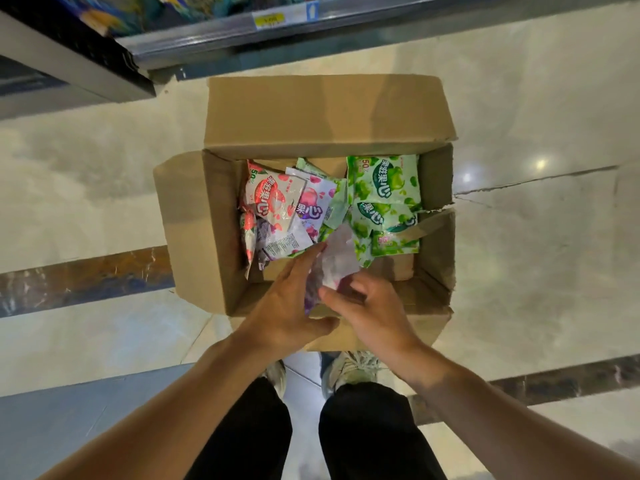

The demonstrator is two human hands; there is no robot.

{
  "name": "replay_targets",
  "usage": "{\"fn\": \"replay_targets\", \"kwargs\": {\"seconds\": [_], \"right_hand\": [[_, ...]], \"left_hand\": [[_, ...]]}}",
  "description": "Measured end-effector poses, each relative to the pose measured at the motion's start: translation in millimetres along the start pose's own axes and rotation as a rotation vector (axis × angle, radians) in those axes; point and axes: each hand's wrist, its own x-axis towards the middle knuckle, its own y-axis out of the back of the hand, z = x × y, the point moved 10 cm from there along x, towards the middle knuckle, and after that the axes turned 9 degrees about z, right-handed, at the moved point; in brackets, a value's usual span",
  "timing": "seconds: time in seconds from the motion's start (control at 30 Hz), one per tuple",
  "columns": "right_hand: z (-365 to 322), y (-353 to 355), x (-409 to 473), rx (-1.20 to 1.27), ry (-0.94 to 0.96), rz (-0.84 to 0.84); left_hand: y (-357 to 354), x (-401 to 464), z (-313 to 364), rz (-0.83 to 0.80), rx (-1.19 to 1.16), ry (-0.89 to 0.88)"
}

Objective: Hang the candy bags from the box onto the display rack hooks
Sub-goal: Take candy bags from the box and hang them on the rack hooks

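You stood over the box (pixel 221 237), which lay open on the floor (pixel 540 271) just in front of your shoes, and both your hands were inside its near end. Between them was one blurred bag (pixel 334 263), whitish with purple at its near end. Its long axis ran from near-left to far-right, almost away from you. Your left hand (pixel 287 303) lay against the left side of this bag with the fingers rather straight and pointing far-right, and the thumb reached to the right under it; I judged this as a flat support more than a real grip, but the blur made it not sure. Your right hand (pixel 367 310) was at the near-right of the bag, with curled fingers that seemed to pinch its near edge. This hand was the nearer one to the end where you could lift it.

The other bags stayed in the box farther from you: a red bag (pixel 268 199) and a purple bag (pixel 311 202) at the left, green bags (pixel 382 188) at the right. A shelf (pixel 221 39) was at the far-left, above the box. I could not see any rack hooks, so the bag would need to be lifted up and away from the box.
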Motion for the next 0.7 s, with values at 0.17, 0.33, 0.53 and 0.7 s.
{"fn": "replay_targets", "kwargs": {"seconds": [0.17,0.33,0.53,0.7], "right_hand": [[-27.2,-35.2,-7.2,0.009,0.082,-0.191],[-34.7,-21.4,32.7,0.008,0.13,-0.035],[8.4,-19.0,137.3,0.022,-0.072,0.237],[28.5,-40.3,186.2,-0.009,-0.072,0.364]], "left_hand": [[43.6,3.4,-7.4,0.209,-0.191,0.03],[95.4,17.2,-34.7,0.295,0.032,0.195],[131.4,28.5,-66.6,0.373,0.008,0.251],[116.6,31.1,-88.5,0.364,-0.035,0.27]]}}
